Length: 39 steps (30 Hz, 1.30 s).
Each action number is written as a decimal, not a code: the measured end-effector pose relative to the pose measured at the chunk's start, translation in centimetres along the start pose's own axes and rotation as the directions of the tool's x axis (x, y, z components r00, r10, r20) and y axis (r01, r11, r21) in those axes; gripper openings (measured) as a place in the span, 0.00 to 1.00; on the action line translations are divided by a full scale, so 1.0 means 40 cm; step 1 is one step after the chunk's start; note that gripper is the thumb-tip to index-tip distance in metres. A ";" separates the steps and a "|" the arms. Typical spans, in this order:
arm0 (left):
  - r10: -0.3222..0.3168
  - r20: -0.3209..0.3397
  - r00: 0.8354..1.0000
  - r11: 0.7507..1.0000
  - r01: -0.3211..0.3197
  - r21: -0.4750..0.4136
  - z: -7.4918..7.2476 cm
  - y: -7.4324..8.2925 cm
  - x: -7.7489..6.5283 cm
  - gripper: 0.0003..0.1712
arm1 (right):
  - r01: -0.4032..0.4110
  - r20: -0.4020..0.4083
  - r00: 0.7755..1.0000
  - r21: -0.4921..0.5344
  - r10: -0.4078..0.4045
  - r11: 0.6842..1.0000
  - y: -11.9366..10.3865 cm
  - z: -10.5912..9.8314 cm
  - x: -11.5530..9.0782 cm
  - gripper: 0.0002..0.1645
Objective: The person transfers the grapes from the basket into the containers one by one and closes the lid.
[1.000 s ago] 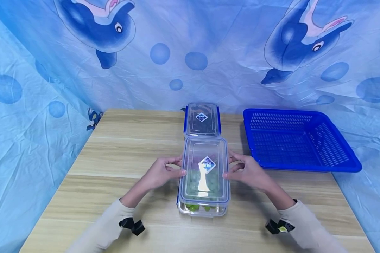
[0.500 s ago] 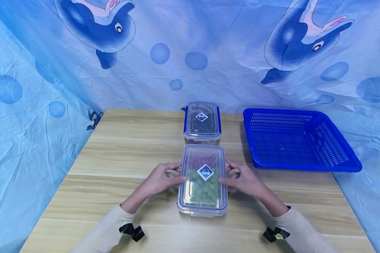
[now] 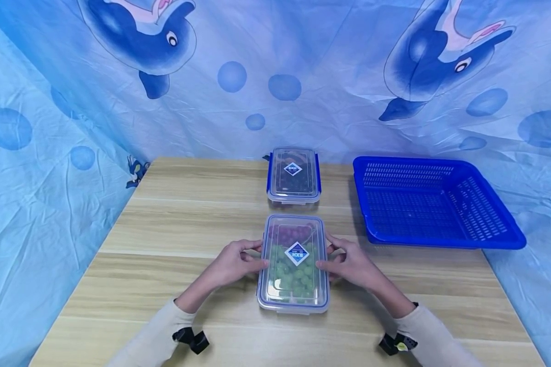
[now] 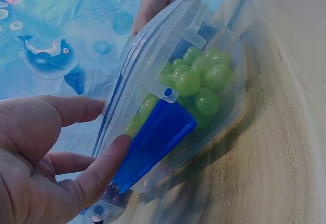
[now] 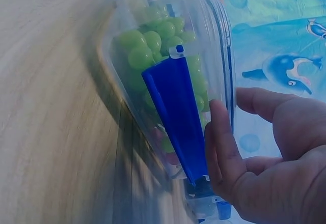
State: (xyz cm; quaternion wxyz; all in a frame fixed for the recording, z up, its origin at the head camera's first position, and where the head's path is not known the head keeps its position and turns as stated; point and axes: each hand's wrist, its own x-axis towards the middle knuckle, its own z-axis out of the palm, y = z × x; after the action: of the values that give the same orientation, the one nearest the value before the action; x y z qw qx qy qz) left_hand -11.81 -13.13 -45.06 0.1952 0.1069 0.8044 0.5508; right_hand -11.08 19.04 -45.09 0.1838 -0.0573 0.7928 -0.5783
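A clear food container [image 4: 219, 117] holds green grapes [image 3: 296, 278] and reddish-purple grapes [image 3: 296, 233] and stands on the table. Its clear lid [image 3: 275, 239], edged in blue and marked with a diamond sticker, lies over the top. At the left side my left hand [image 3: 236, 262] holds the lid's edge, thumb on top and fingers beside the wall. My right hand [image 3: 351, 262] grips the opposite edge the same way. Blue side clips show in the wrist views, the left clip [image 4: 158, 137] and the right clip [image 5: 175, 112], each beside the fingertips.
Behind stands a second lidded container [image 3: 294, 183] with dark contents and blue side clips. A blue plastic basket [image 3: 372, 235] sits at the back right of the wooden table [image 3: 165, 229]. A dolphin-printed blue sheet [image 3: 326, 51] hangs behind.
Both hands have brought the lid down and toward me, from overhanging the container's front to lying over its top. In the last half second it has shifted slightly nearer.
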 end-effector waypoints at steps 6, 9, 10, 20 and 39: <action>-0.008 -0.023 1.000 1.000 0.008 0.019 0.011 0.006 -0.001 0.38 | -0.001 -0.021 1.000 -0.017 0.001 1.000 -0.003 0.005 -0.006 0.53; -0.009 -0.022 1.000 1.000 0.009 -0.011 0.017 0.004 0.000 0.38 | 0.000 -0.031 1.000 -0.041 -0.002 0.999 -0.003 0.010 -0.006 0.52; -0.009 -0.025 1.000 1.000 0.008 -0.018 0.018 0.003 0.001 0.37 | 0.006 -0.035 0.999 -0.052 -0.008 0.999 -0.003 0.011 -0.005 0.52; -0.080 -0.030 0.996 0.990 0.076 -0.121 0.023 -0.010 0.014 0.33 | 0.004 -0.094 0.995 -0.130 -0.016 0.992 0.015 0.001 0.006 0.55; -0.082 -0.013 0.997 0.981 0.078 -0.177 0.023 -0.020 0.020 0.33 | -0.208 -0.056 0.974 0.170 0.220 0.963 0.045 0.024 -0.011 0.54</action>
State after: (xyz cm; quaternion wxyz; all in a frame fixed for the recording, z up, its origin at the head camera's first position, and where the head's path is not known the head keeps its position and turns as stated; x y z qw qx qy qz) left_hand -12.11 -12.33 -46.24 0.2179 0.0513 0.7581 0.6125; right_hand -10.11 18.91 -46.95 0.2197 0.0653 0.7504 -0.6200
